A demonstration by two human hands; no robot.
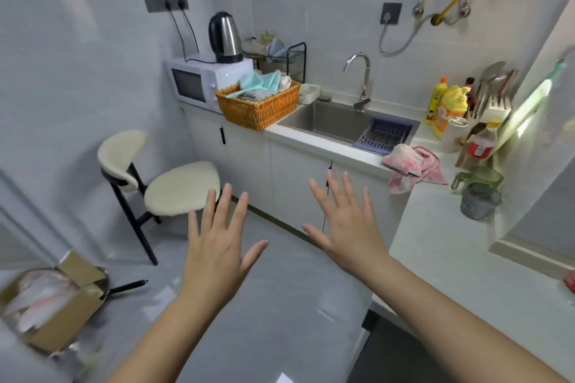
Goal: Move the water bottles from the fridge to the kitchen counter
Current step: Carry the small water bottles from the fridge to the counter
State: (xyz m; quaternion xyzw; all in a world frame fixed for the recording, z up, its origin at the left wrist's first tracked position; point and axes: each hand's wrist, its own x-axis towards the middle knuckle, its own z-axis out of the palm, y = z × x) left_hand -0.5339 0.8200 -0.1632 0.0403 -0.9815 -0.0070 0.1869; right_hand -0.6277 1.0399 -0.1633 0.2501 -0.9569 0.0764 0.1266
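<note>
My left hand (217, 236) and my right hand (345, 224) are stretched out in front of me over the floor, palms down, fingers spread, holding nothing. The white kitchen counter (441, 246) runs along the right side, just right of my right hand, and continues along the back wall around a steel sink (329, 121). No fridge and no water bottle shows in this view.
A chair (174, 186) stands left of the cabinets. On the back counter sit a microwave (199, 84) with a kettle (224, 37) and a wicker basket (258, 106). A pink cloth (413, 165), green cups (479, 186) and detergent bottles (448, 106) crowd the counter's right part. A cardboard box (53, 301) lies low left.
</note>
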